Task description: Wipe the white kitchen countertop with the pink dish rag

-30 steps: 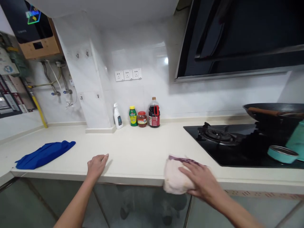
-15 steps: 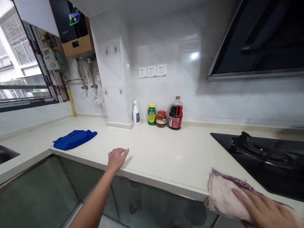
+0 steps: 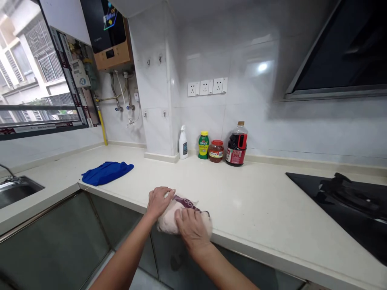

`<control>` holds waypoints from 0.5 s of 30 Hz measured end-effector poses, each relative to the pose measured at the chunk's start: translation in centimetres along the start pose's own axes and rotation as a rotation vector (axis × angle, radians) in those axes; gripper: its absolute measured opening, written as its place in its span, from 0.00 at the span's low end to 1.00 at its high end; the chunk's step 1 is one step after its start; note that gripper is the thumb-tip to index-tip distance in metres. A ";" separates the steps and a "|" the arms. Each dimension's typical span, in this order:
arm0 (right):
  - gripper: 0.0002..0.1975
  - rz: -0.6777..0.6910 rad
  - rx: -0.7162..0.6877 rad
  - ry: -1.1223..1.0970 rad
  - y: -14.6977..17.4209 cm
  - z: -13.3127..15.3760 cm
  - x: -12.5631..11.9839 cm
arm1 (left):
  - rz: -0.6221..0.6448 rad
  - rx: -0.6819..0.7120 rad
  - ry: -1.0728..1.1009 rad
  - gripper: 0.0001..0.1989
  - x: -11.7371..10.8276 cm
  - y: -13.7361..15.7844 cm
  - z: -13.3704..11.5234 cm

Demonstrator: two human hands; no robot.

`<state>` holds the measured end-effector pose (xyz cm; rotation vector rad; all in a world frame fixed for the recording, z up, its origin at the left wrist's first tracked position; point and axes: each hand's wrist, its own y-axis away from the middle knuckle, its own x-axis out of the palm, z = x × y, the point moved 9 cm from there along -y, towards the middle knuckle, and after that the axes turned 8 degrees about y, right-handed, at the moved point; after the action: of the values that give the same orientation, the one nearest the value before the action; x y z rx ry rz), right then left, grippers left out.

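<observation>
Two hands, left (image 3: pixel 159 200) and right (image 3: pixel 191 228), press flat, fingers spread, on a pink cloth (image 3: pixel 174 215) at the bench (image 3: pixel 256 209) near edge.

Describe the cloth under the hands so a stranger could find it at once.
On the pale countertop, at its front edge left of the black hob, lies a bunched pinkish cloth with a purple patterned border. Both hands rest on it; the other cloth, the blue cloth, lies flat farther left.

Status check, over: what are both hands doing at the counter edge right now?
Left hand and right hand both pressed on the pale cloth at the counter front edge. Blue cloth lies apart, left. Bottles back by the wall, clear of the hands.
</observation>
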<state>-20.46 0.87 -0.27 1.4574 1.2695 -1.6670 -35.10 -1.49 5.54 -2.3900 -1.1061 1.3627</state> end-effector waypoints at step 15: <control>0.25 -0.243 -0.038 -0.276 7.1 -12.4 -4.6 | 0.240 0.448 -0.217 0.42 2.6 9.1 -4.6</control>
<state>-8.05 8.73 2.83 1.0388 1.3524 -1.9132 -25.93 -5.29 2.04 -2.1268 -0.4843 1.7609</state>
